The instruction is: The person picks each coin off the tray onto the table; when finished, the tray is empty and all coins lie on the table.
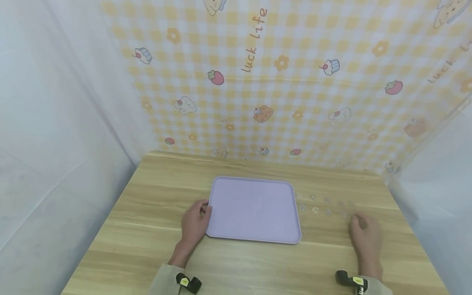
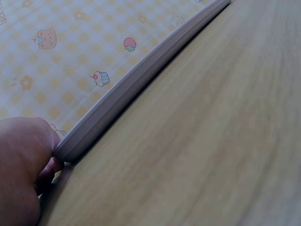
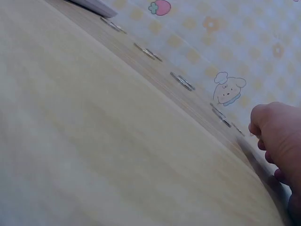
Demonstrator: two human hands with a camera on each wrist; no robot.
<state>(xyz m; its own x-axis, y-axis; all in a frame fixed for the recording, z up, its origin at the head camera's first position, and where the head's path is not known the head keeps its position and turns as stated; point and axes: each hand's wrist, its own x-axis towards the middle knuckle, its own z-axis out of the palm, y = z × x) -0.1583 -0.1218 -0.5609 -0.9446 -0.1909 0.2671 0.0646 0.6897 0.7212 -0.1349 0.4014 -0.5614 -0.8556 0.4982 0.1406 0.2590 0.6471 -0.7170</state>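
A shallow lilac tray [image 1: 254,209] lies flat on the wooden table. My left hand [image 1: 194,221] grips the tray's left edge; in the left wrist view that hand [image 2: 23,165] is at the near corner of the rim [image 2: 117,103]. To the right of the tray, small clear round discs [image 1: 315,210] lie in two rows. My right hand [image 1: 366,235] is at the right end of the nearer row, fingers curled and fingertips low over the wood. From the side, the right hand [image 3: 280,136] hides its fingertips, and I cannot tell whether they pinch a disc.
The wooden table [image 1: 155,180] ends at a yellow checked cloth [image 1: 236,94] hanging behind it. White sheets [image 1: 55,123] hang on both sides. A black wrist camera [image 1: 189,282] sits on the left sleeve, another wrist camera [image 1: 350,279] on the right.
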